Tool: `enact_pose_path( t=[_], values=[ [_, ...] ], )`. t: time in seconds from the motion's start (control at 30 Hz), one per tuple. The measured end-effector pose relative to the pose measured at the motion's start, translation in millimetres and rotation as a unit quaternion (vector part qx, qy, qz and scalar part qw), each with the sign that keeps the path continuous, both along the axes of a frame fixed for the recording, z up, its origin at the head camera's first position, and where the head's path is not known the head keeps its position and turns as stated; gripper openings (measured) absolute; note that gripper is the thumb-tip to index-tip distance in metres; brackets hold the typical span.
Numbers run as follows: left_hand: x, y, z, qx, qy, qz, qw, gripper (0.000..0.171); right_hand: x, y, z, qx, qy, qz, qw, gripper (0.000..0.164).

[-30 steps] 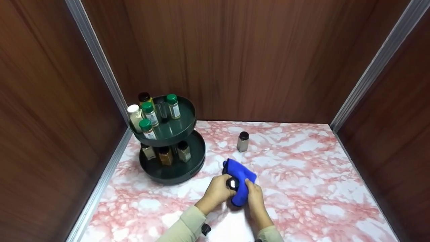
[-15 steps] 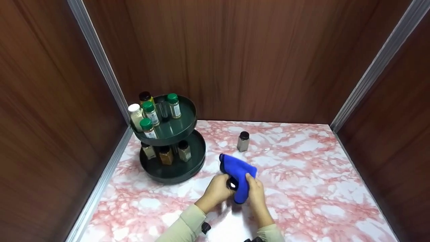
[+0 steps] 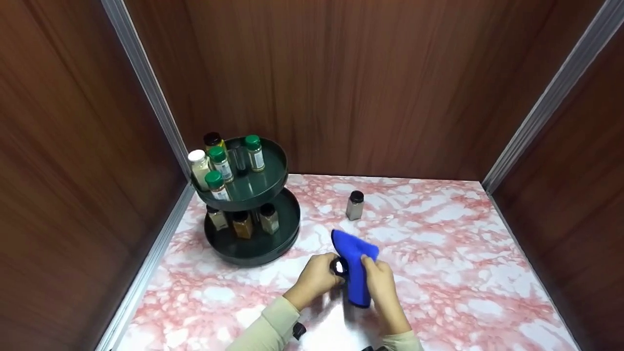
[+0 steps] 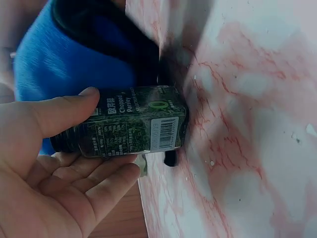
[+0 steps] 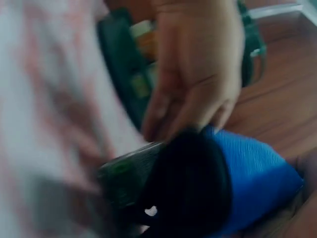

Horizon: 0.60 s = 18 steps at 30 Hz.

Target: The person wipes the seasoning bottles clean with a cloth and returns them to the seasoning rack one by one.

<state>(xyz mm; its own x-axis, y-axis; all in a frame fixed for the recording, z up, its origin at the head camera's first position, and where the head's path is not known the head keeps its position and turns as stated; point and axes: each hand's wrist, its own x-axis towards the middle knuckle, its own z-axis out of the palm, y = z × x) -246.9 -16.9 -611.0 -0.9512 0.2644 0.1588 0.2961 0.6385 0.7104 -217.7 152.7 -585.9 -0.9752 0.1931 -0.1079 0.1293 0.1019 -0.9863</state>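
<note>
My left hand (image 3: 317, 278) holds a parsley jar (image 4: 136, 120) between thumb and fingers. Its black cap (image 3: 339, 266) shows in the head view, and the label reads "Chopped Parsley". In my right hand (image 3: 382, 282) is a blue cloth (image 3: 358, 273) with dark edging, pinched with the thumb on top. The cloth lies up against the jar's right side, as the left wrist view also shows. Blurred in the right wrist view, the cloth (image 5: 257, 173) covers part of the jar.
Beyond the hands stands a black-capped jar (image 3: 355, 205) on the pink marbled table (image 3: 438, 273). To the left is a dark green two-tier rack (image 3: 263, 190), with several spice jars on both tiers. Wood-grain panels (image 3: 341, 87) enclose the table at the back and sides.
The right hand and cloth shift around beside the jar, now slightly further right and lower. The left hand keeps its hold in nearly the same spot.
</note>
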Motion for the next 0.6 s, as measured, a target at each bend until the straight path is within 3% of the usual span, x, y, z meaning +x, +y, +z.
enact_pose_path(
  t=[0.07,0.17,0.3,0.43,0.6],
  values=[
    [-0.6,-1,-0.6,-0.008,0.013,-0.002,0.9999,0.032,-2.2,-1,0.9,-0.058,0.017,0.010,0.998,0.036],
    [-1.5,-1,-1.6,-0.028,0.037,0.002,0.9989,0.029,-8.4,-4,-13.8,-0.126,0.034,0.022,0.991,0.036],
    [-0.6,-1,-2.6,-0.029,0.037,0.005,0.9989,0.028,-13.3,-7,-42.6,-0.141,0.021,0.015,0.990,0.038],
    [0.8,0,-2.3,-0.015,0.021,0.006,0.9997,0.031,-8.7,-7,-48.2,-0.098,-0.005,0.002,0.995,0.038],
    [0.1,-1,-1.3,-0.008,0.011,0.003,0.9999,0.035,-0.3,0,-20.1,0.030,-0.014,-0.001,0.999,0.037]
  ],
)
